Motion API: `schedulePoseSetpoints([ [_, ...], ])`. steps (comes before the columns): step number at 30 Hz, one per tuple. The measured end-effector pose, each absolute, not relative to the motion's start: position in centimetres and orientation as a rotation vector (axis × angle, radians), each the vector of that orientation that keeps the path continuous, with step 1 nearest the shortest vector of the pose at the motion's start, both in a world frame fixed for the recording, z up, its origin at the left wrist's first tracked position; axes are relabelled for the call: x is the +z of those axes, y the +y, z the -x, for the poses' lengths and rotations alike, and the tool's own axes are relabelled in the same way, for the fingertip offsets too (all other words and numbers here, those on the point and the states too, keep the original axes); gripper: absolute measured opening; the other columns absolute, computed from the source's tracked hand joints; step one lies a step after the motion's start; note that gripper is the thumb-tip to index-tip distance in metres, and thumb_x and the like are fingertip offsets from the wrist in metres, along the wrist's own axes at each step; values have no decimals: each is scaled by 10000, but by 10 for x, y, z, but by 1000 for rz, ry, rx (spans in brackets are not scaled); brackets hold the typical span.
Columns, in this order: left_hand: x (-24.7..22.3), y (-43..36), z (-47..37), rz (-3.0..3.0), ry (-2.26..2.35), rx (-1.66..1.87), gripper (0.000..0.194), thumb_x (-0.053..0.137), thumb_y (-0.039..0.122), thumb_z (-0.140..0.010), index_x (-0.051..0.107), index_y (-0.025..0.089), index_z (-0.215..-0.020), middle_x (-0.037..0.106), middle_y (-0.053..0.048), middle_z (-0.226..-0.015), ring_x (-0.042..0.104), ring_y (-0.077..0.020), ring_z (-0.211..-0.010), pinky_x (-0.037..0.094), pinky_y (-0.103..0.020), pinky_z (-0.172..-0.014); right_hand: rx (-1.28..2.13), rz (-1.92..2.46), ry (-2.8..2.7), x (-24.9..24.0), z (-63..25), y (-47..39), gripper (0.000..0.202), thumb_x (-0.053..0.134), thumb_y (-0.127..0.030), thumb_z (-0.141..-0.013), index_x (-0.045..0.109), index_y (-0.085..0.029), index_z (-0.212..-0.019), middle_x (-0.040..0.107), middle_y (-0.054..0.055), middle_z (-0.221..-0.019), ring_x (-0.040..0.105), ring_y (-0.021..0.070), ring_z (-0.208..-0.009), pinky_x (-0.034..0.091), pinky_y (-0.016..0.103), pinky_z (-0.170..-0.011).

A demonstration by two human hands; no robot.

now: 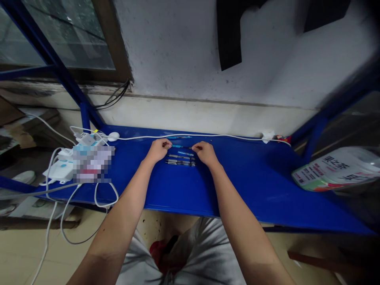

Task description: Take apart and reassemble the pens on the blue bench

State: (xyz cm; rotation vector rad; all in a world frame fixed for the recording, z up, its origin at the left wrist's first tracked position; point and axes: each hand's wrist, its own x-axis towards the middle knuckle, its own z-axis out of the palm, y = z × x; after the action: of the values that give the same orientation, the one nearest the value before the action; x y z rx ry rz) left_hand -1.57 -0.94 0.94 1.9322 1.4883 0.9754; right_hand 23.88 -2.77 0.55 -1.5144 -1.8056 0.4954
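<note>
On the blue counter (252, 182), toward the far side around mid-span, both hands are working on one slim pen. Left hand (160, 151) is pinching its left end, thumb against fingers, grip narrow. Right hand (207, 153) is pinching the dark right end, same narrow grip. The held pen (177, 146) is spanning the gap between them roughly level, blue section to the left, dark section to the right. Can't tell if it's one piece or two; too small.

Another blue pen (180, 137) is lying just beyond it on the far side, next to the white cable (208, 135) that is running along the back. Nearer side: a blue-and-clear pen (185, 153) is lying just below the held one, and darker pens (180, 162) are lying nearer still, side by side, roughly parallel. Exact count isn't resolving.

Left end: white power strip (61, 169) is sitting with cords looping off the near edge, a pixelated item (95, 164) is overlapping it, and a round white piece (113, 136) is resting farther back. Right end: a large labelled bottle (335, 170) is standing, looking tilted through the wide lens. White crumpled bit (268, 136) and red packet (284, 138) are sitting at far right.
</note>
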Motion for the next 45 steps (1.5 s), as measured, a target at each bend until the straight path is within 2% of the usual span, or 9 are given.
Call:
schedulePoseSetpoints([
  [6,18,-19,3,-1919,1338,1070,183,659,279,-896,758,196,-1025,788,-53,-990,714,-197,-887,554,-336,-885,439,1358,-1812,9,-222,-31,139,667,-170,-907,801,-200,-884,740,56,-880,668,184,-832,497,292,-813],
  [9,22,-25,-2,-2054,1230,1076,141,697,304,-901,783,216,-967,799,-48,-1045,723,-213,-1004,525,-348,-988,431,1287,-1862,11,-214,-34,139,674,-168,-917,801,-209,-879,744,55,-895,674,191,-874,500,300,-853],
  [12,23,-27,-4,-2128,1165,1052,157,671,306,-933,802,225,-964,805,-54,-1051,726,-225,-1041,519,-354,-1004,432,1245,-1869,12,-209,-35,143,674,-165,-926,803,-207,-880,750,61,-918,681,194,-903,502,306,-883],
  [18,24,-24,6,-2195,1331,1021,181,635,295,-948,804,235,-972,800,-57,-1059,719,-239,-1038,522,-358,-992,393,1319,-1905,8,-216,-31,253,727,-192,-901,788,-223,-1145,758,59,-962,656,218,-962,488,358,-943],
  [22,25,-21,17,-2241,1574,912,179,613,251,-912,792,246,-909,792,-55,-1052,707,-263,-1028,522,-363,-958,368,1419,-1998,-2,-226,-25,69,782,-226,-863,822,-239,-917,744,64,-1032,625,227,-998,439,430,-1025],
  [25,24,-22,19,-2256,1612,863,180,611,222,-883,787,257,-879,790,-46,-1049,705,-266,-1004,525,-355,-917,364,1449,-2043,-6,-229,-22,65,780,-213,-859,822,-256,-834,740,56,-1019,592,233,-994,430,444,-1016],
  [37,24,-27,10,-2268,1630,705,196,611,198,-875,796,262,-864,779,-62,-1061,699,-269,-955,527,-374,-879,373,1481,-2059,-5,-232,-20,131,696,-203,-919,813,-238,-872,735,68,-1022,600,214,-961,420,412,-1004],
  [42,18,-23,7,-2226,1388,826,180,617,195,-896,792,235,-902,766,-69,-1036,694,-242,-966,519,-383,-927,377,1472,-2081,0,-226,-24,125,675,-194,-929,792,-229,-902,761,73,-975,593,243,-970,434,395,-948],
  [45,14,-18,5,-2020,1221,1010,193,650,147,-866,785,212,-987,743,-65,-985,678,-202,-890,532,-368,-888,412,1391,-2038,3,-223,-26,118,656,-172,-933,762,-223,-932,770,61,-920,611,240,-937,446,384,-921],
])
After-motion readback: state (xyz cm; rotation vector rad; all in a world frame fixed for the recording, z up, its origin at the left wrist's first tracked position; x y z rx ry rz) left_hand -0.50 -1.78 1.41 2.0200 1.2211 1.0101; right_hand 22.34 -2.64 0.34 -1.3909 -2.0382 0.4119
